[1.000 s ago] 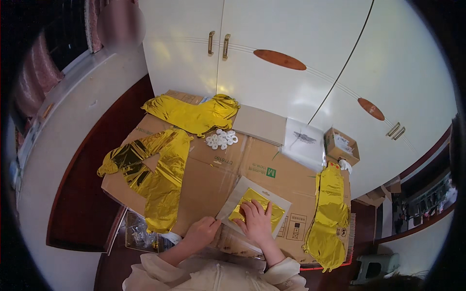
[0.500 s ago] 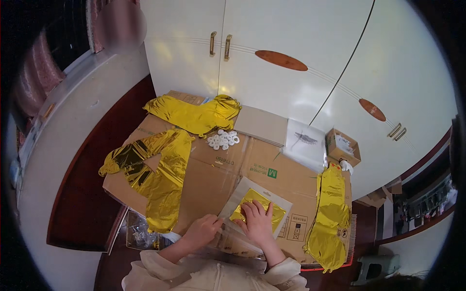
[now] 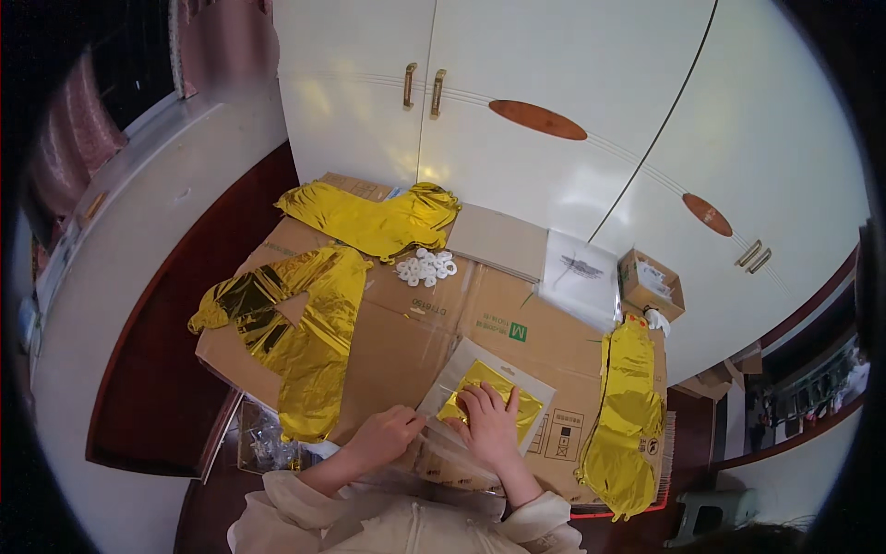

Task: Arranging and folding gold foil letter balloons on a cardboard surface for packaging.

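Note:
A clear plastic bag (image 3: 450,373) with a hang hole lies tilted on the flattened cardboard in front of me, a folded gold foil balloon (image 3: 529,412) inside it. My right hand (image 3: 491,425) rests flat over the bag, fingers spread on the gold foil. Beside the bag's lower left edge, my left hand (image 3: 380,439) is closed, its fingertips pinching that edge. Flat gold foil balloons lie around: one large curved piece (image 3: 318,355) to the left, another (image 3: 369,220) at the back left, and a long one (image 3: 631,415) at the right.
Several small white ribbon rolls (image 3: 426,268) are piled near the back balloon. A grey board (image 3: 498,242), a printed sheet (image 3: 580,272) and a small cardboard box (image 3: 652,282) line the cabinet side. A bin of clear plastic (image 3: 269,439) stands below the left edge; a grey stool (image 3: 711,517) is lower right.
Both hands hold nearly the same places on the bag. The whole view has shifted very slightly; nothing else has visibly moved.

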A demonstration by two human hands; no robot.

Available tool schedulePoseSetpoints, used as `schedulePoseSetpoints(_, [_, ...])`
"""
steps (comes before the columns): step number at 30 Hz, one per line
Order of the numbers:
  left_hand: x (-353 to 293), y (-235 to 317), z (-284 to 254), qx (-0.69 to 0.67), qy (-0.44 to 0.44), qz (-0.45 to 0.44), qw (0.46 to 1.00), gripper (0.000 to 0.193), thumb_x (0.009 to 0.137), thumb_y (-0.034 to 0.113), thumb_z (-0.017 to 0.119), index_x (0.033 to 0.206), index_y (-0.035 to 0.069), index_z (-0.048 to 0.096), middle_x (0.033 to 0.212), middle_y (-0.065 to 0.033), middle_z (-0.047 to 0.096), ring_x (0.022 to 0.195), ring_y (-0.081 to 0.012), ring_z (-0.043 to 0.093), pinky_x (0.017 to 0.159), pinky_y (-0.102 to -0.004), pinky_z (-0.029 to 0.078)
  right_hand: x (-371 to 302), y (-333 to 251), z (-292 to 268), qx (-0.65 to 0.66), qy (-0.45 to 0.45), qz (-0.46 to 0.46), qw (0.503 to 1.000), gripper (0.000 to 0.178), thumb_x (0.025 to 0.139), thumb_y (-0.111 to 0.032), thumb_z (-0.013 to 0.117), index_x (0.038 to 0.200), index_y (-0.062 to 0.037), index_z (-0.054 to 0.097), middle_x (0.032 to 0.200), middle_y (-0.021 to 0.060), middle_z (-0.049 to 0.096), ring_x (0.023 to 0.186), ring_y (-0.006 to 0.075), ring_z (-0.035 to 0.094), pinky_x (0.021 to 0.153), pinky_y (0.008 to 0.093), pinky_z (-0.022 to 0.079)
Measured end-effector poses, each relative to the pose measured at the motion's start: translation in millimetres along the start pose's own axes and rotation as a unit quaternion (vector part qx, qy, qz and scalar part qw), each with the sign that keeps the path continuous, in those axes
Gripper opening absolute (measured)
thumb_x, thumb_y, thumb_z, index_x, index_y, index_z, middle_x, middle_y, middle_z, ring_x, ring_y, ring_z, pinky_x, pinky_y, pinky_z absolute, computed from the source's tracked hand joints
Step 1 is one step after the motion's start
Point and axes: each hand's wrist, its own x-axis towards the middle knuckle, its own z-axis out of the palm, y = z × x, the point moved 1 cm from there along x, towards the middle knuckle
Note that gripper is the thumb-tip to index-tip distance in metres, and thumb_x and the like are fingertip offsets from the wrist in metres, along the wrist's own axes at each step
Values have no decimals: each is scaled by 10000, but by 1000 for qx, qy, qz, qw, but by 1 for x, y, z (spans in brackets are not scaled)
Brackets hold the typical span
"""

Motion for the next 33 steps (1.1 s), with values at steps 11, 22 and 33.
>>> schedulePoseSetpoints(11, [-12,27,6,70,0,-97,993,119,729,105,635,808,46,569,740,-81,574,717,-218,643,579,-309,552,-2,0,0,5,12,-37,999,521,847,-504,634,1199,-121,588,1259,15,571,1276,233,462,1104,682,152])
schedulePoseSetpoints(22, [-47,52,7,10,-31,-142,989,228,781,112,618,986,13,613,633,-71,607,581,-234,643,519,-331,525,-16,-8,-11,42,-44,-60,996,540,849,-490,636,1240,-124,567,1266,26,565,1292,246,443,1113,671,138])
schedulePoseSetpoints(33, [-49,47,16,-17,-40,-136,990,229,825,95,616,1041,21,603,618,-84,594,566,-243,640,482,-371,512,-15,-11,-14,54,-63,-67,994,543,854,-494,629,1251,-129,567,1282,13,560,1300,245,434,1108,670,149])
